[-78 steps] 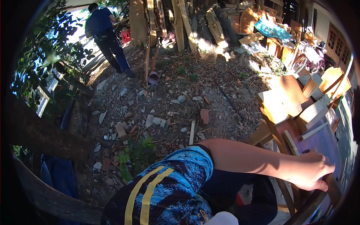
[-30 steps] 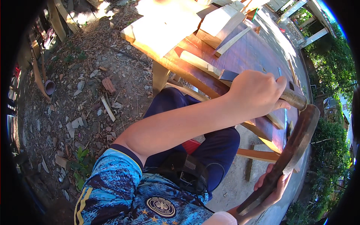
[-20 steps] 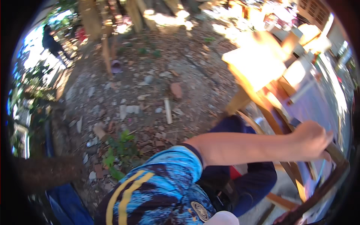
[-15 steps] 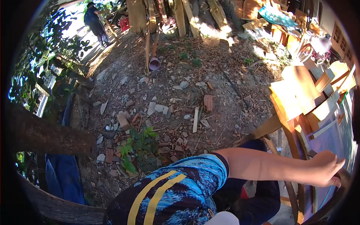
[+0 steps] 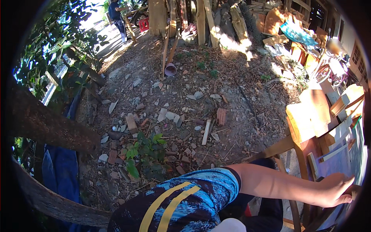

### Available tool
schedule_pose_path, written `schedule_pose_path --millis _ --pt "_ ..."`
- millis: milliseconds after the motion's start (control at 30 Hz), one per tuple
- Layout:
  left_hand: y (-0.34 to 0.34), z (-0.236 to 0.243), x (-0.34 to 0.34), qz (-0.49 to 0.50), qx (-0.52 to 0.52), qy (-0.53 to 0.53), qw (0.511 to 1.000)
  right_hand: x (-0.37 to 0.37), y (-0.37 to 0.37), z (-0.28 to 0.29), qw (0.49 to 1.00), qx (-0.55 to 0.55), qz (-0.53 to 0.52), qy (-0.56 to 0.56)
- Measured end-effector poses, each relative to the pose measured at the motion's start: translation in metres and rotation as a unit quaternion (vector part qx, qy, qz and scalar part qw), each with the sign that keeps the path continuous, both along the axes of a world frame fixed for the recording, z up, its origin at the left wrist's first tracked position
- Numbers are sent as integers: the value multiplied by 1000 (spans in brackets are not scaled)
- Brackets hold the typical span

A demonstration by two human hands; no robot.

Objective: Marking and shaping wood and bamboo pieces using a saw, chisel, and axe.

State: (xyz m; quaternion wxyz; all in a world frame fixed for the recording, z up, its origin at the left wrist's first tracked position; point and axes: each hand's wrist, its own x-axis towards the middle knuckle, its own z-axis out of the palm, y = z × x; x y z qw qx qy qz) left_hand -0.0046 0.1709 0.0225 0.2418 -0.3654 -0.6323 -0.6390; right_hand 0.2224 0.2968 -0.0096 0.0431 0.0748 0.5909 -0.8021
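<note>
My left arm, in a blue and black patterned sleeve with yellow stripes [image 5: 170,205], reaches across to the right. My left hand [image 5: 335,188] is closed, thumb downward, at the right rim of the view. Its fingers wrap the end of a brown wooden bar [image 5: 353,190], most of which is hidden by the hand and the dark rim. Just beyond the hand, wooden boards [image 5: 309,120] and short offcuts lean in a stack, with a bluish panel [image 5: 336,160] among them. My right hand is out of view.
Brick and tile shards [image 5: 170,115] litter the dirt around a small green plant [image 5: 145,152]. A thick trunk or beam [image 5: 50,123] crosses at left beside blue sheeting [image 5: 62,174]. A pot [image 5: 170,69] lies by the propped planks. Another person [image 5: 117,19] stands far left.
The view has shifted, so the ground and boards sit slightly lower and further right. My left hand stays closed at the bar, a little lower in the picture.
</note>
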Motion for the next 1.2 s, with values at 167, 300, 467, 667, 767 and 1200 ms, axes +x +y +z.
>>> schedule_pose_path --millis 167,300,467,667,767,1200 --pt "-4 -2 -5 1 -13 37 999 0 9 3 1000 -18 20 -12" --pt "-19 2 -13 -90 -89 19 992 3 15 4 999 -17 48 -10" --pt "-27 -9 -6 -51 -251 81 963 3 13 3 999 1 36 -9" --pt "-12 -29 3 54 -279 113 952 -4 7 4 1000 7 24 -9" --pt "-6 -36 4 103 -280 127 946 -5 6 3 1000 4 24 -9" --pt "-23 -25 7 64 -300 139 942 10 9 6 1000 -21 -13 -10"
